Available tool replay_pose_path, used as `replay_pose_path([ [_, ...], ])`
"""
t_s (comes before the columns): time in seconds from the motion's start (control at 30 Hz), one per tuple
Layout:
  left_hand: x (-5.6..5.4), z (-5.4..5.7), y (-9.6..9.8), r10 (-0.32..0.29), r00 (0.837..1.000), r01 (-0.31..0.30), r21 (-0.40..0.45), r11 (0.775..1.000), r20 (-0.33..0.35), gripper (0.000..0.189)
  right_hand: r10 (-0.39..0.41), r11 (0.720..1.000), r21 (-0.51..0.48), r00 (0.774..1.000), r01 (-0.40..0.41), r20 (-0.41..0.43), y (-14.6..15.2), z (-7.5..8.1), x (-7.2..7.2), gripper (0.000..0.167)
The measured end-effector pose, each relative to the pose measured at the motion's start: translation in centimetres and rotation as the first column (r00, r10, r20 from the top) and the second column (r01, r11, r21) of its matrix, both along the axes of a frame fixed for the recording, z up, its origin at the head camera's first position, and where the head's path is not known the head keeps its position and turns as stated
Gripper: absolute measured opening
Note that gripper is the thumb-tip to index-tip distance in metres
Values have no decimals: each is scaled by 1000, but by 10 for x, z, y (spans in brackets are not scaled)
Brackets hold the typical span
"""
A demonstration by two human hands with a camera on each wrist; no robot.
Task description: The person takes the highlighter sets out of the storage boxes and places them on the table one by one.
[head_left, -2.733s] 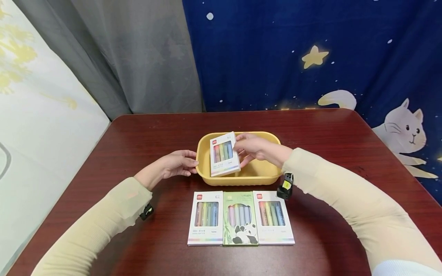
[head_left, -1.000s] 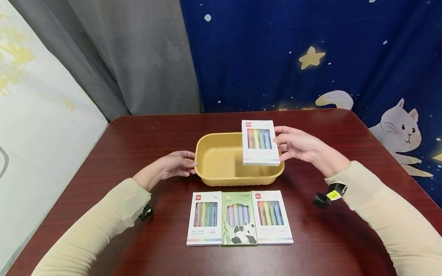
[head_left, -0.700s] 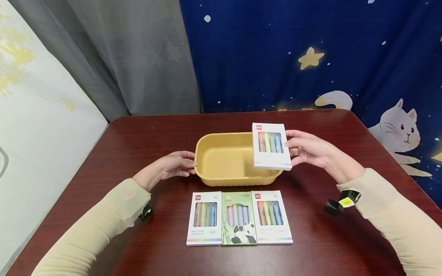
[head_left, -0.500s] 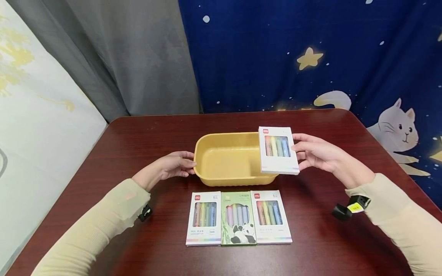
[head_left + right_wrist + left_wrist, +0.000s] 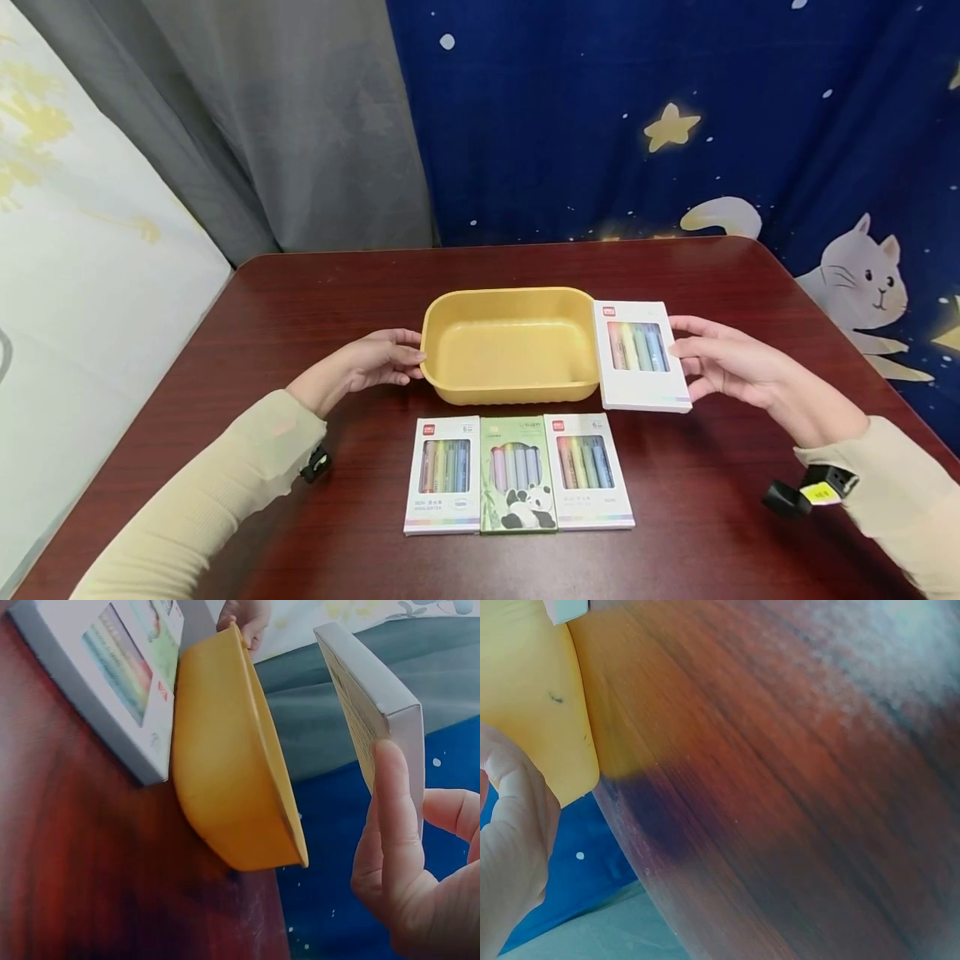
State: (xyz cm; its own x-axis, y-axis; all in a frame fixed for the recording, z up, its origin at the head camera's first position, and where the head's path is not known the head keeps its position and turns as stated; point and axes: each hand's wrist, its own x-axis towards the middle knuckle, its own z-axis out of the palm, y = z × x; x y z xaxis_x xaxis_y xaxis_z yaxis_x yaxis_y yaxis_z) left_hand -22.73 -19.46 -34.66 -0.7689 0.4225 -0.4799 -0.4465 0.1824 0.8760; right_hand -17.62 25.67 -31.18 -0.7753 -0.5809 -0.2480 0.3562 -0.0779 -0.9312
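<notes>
My right hand (image 5: 731, 362) grips a white box of highlighters (image 5: 643, 392) by its right edge, thumb on the front and fingers behind. The box is raised beside the right end of a yellow plastic basin (image 5: 510, 395), and the right wrist view has it apart from the rim. At the basin's left end, my left hand (image 5: 378, 360) pinches the rim; the left wrist view catches only part of that hand. In front of the basin lie two white highlighter boxes (image 5: 443, 518) (image 5: 596, 512), with a green panda box (image 5: 519, 429) between them.
Everything stands on a dark red wooden table (image 5: 337, 287). Behind it hang a grey curtain (image 5: 300, 125) and a blue curtain (image 5: 540, 117) with stars and a cat. A white patterned cloth (image 5: 97, 275) hangs on the left.
My right hand has carried the white highlighter box from over the basin rightward, past its right end, and lowered it somewhat. The left hand has stayed at the rim; the three front boxes lie as before.
</notes>
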Motion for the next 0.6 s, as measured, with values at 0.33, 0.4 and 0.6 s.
replay_pose_path([
  [0.33, -1, 1, 0, -7, 1000, 7, 10, 1000, -2, 44, 102, 994, -50, 995, -101, 16, 24, -18, 18, 34],
  [0.4, -1, 0, -1, -11, 1000, 11, 10, 1000, -5, 45, 127, 990, -65, 992, -126, 12, 27, -22, 22, 35],
  [0.6, 0, 0, 0, -1, 1000, 1, 3, 1000, -2, 44, 204, 971, -133, 978, -198, 36, 35, -39, 32, 39],
])
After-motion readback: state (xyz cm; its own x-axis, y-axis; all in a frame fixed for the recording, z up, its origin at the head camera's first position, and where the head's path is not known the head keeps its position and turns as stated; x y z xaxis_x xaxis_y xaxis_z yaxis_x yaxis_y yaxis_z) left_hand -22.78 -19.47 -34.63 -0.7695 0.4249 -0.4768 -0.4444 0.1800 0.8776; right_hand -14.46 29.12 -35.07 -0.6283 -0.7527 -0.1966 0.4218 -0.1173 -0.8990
